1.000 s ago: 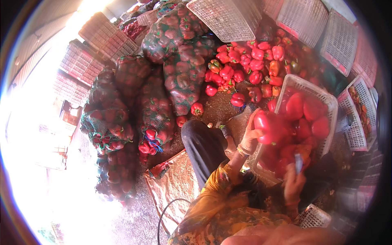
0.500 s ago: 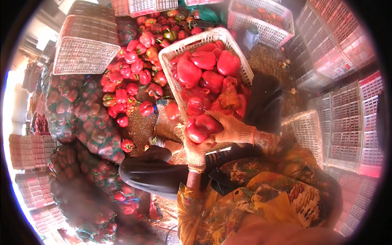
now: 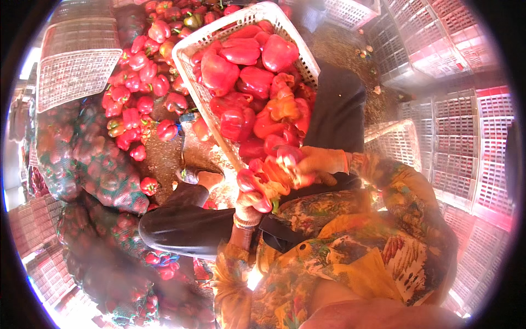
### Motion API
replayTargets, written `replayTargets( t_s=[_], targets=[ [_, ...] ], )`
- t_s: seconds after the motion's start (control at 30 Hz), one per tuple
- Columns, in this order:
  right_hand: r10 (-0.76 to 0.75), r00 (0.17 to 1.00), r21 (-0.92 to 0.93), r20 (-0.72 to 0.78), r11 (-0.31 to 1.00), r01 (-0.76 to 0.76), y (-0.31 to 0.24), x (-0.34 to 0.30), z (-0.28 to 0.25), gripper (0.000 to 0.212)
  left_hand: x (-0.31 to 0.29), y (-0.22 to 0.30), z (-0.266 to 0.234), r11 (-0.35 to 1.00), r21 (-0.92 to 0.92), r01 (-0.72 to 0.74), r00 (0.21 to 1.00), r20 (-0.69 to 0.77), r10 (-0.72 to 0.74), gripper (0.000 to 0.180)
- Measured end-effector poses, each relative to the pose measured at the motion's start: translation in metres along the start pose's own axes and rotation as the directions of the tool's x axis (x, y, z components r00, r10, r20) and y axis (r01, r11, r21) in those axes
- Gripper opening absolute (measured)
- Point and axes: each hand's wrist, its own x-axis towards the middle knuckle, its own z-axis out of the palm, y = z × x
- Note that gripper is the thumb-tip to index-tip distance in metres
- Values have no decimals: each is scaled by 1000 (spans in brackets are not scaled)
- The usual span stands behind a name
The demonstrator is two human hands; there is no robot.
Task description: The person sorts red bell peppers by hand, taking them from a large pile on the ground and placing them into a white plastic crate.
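A red bell pepper is parted into two pieces between my gloved hands, with paler orange inner flesh showing. My left hand (image 3: pixel 246 211) is closed around the left piece (image 3: pixel 255 189), a glossy red part. My right hand (image 3: pixel 322 164) grips the other piece (image 3: pixel 287 157), its fingers partly hidden and blurred. Both hands are just past the near end of a white plastic crate (image 3: pixel 224 26), above my lap. Large red peppers (image 3: pixel 219 74) fill that crate, some of them torn or opened.
Loose red peppers (image 3: pixel 131 82) lie heaped on the floor left of the crate. Green mesh sacks of peppers (image 3: pixel 104 170) line the left side. Stacked crates (image 3: pixel 455 142) stand at the right, and an upturned white crate (image 3: pixel 76 77) sits at the far left.
The pepper, whole-looking half a second ago, is now split, its pieces held apart. My right hand has turned and drawn back from the left. The view has shifted, moving the crate up and left.
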Motion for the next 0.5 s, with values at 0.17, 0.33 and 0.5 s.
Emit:
replayTargets(
  t_s=[0.17, 0.33, 0.5],
  targets=[
    [-69, 995, 400, -66, 912, 89, -42, 25, 6, 34, 37, 17, -7, 942, -226, -247, 964, 40, 262, 62],
    [-800, 536, -815, -269, 486, 315, -111, 10, 30, 48, 55, 52, 24, 947, 11, -322, 928, -193, 318, 56],
    [-793, 608, -999, 44, -15, 53, -86, 23, 63, 66, 75, 23, 37, 919, 231, -318, 920, -159, 358, 55]
  ],
)
